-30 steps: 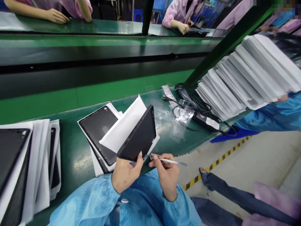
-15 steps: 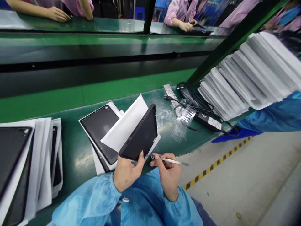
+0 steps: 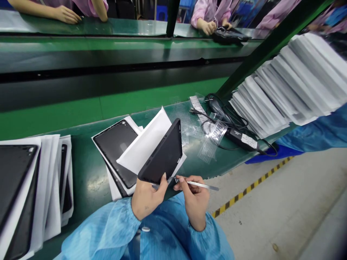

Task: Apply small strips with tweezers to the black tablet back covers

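Observation:
My left hand grips the near edge of a black tablet shell, holding it tilted up over the bench. My right hand pinches slim metal tweezers, their tip at the shell's lower corner beside my left thumb. Behind the shell stands a white sheet. Another black shell lies flat on white sheets just left of it.
A pile of shells and white sheets sits at the left. Clear label strips and a black cabled scanner lie to the right, beside a fanned white stack. Other people's hands work across the green conveyor.
Both hands and the shell stay almost still. The view has drifted slightly, and a person's legs seen on the floor at the right a second ago are gone.

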Demonstrator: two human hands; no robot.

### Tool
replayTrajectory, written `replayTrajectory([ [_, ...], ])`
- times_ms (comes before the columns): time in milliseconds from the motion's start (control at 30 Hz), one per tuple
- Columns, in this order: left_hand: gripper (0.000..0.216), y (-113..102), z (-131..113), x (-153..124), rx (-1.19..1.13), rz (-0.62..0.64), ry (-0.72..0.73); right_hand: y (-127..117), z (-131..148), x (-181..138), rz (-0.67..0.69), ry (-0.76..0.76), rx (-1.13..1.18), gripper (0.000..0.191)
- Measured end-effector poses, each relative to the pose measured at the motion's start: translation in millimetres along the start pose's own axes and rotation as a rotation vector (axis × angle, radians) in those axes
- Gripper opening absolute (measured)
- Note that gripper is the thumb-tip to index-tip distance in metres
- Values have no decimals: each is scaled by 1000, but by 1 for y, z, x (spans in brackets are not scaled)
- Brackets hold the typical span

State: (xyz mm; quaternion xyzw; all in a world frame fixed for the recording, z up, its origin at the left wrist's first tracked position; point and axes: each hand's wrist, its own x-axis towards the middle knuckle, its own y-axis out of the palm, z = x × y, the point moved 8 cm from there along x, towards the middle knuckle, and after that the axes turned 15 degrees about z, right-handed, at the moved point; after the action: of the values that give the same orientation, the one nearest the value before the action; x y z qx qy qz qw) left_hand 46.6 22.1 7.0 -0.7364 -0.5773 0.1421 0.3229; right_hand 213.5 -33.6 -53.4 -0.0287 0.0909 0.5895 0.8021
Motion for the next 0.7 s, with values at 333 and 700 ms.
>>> replayTrajectory([
  [333, 23, 0, 0, -1, -18, 11, 1, 0, 0, 0, -1, 3, -20, 24],
  [700, 22, -2, -3, 1, 3, 3, 9, 1, 4, 2, 13, -23, -14, 24],
])
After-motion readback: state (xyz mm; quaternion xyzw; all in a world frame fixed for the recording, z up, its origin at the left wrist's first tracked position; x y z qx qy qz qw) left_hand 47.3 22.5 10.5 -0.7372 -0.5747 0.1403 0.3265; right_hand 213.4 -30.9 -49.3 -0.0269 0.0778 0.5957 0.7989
